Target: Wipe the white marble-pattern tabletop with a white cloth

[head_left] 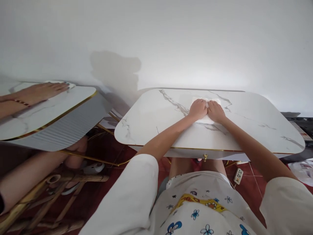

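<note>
A folded white cloth [207, 120], perhaps a paper towel, lies on the white marble-patterned tabletop [254, 106]. My left hand [198, 108] presses down on the left part of it with curled fingers. Right beside it, my right hand [216, 111] grips the other part, and the thumbs nearly meet. Both forearms reach forward over the table's front edge. Much of the cloth is hidden under my hands.
To the left, a co-worker's hand [49, 89] rests on a white cloth on a second marble-patterned table [58, 106]. A bamboo stool [66, 178] stands below it. A power strip [238, 176] lies on the red floor. The wall rises behind both tables.
</note>
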{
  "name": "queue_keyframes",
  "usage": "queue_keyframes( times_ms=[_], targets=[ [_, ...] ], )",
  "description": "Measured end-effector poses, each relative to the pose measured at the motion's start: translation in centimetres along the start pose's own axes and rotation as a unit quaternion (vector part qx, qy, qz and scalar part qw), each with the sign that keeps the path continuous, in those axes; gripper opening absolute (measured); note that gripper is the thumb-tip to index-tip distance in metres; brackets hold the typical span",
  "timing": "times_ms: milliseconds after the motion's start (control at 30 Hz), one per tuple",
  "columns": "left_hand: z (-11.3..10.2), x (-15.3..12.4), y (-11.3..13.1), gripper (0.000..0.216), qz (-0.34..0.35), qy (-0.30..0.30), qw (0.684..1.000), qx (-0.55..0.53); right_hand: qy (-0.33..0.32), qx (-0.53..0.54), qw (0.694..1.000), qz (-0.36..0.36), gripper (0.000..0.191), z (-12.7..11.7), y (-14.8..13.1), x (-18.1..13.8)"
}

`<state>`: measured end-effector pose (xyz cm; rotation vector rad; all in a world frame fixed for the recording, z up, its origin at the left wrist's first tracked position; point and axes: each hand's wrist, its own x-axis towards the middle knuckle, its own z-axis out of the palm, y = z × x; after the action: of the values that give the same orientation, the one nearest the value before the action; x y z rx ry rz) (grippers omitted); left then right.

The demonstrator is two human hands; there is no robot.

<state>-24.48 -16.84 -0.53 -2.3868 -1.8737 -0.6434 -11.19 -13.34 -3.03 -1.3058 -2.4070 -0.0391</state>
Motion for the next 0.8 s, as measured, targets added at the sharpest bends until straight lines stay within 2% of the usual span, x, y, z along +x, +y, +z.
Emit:
queue_keyframes(
  times_ms=[167,467,633,800],
  targets=[
    [0.9,3.9,-2.4,0.027,-0.013,0.015,1.0,0.001,-0.01,0.008,1.0,0.005,0.036,1.3,1.4,4.8],
    [2.7,9.4,-5.5,0.032,-0.038,0.034,0.999,-0.012,-0.03,0.017,0.999,0.006,0.04,2.5,3.4,10.7],
    [2.8,11.8,-6.4,0.033,-0.052,0.026,0.998,0.008,-0.053,0.013,0.998,0.023,0.043,2.7,4.0,13.3],
    [3.0,12.8,-6.7,0.032,-0.068,0.003,0.997,0.042,-0.075,0.007,0.997,0.031,0.043,2.9,4.3,14.6]
  ],
)
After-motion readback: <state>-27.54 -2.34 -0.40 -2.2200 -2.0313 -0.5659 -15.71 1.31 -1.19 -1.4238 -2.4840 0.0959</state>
